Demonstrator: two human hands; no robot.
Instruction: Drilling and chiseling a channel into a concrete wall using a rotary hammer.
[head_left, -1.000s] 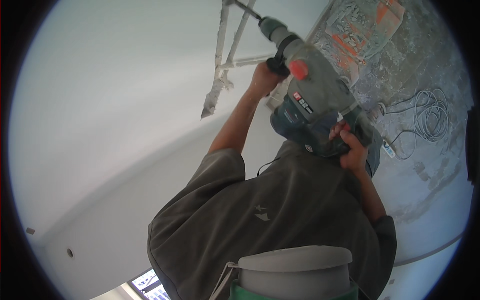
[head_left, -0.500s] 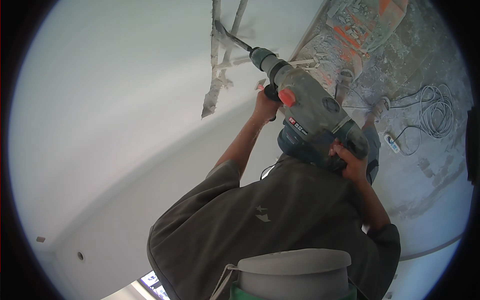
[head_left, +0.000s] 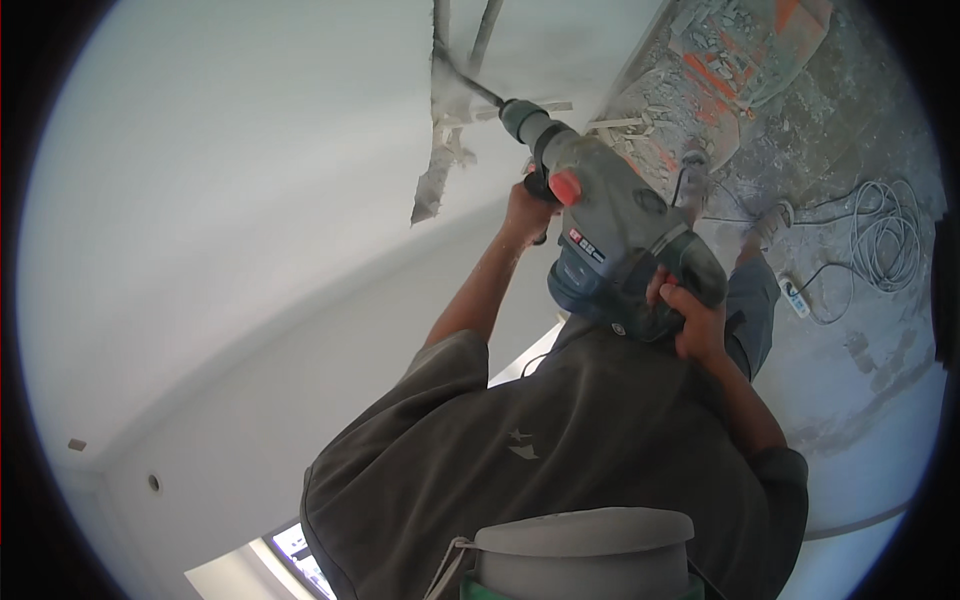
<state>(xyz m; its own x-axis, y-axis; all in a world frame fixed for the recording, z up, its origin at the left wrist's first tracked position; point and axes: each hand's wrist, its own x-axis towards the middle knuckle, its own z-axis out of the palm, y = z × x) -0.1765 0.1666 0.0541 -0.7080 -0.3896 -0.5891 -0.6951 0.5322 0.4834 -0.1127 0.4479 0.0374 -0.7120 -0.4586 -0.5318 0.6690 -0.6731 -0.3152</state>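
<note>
A big grey-green rotary hammer [head_left: 620, 210] with a red knob is held up in front of my chest. My left hand [head_left: 530, 208] is closed around its front side handle. Round the rear grip my right hand [head_left: 692, 312] is closed, fingers at the trigger area. From the chuck a dark chisel bit [head_left: 470, 82] points up and left. Its tip touches the white wall [head_left: 250, 150] at the edge of a rough chased groove [head_left: 432, 185]. A hazy patch hangs over the groove by the tip. A second groove [head_left: 487, 30] runs beside it.
Rubble and orange-and-clear sacking [head_left: 715, 75] cover the floor at the far right. A coiled grey cable [head_left: 885, 240] lies on the dusty floor, with a white power strip [head_left: 795, 297] near my feet. Broken strips [head_left: 630, 122] lie along the wall's foot.
The view has shifted slightly, and the rotary hammer sits a little further left in it. Both hands keep their hold, and the bit stays at the groove.
</note>
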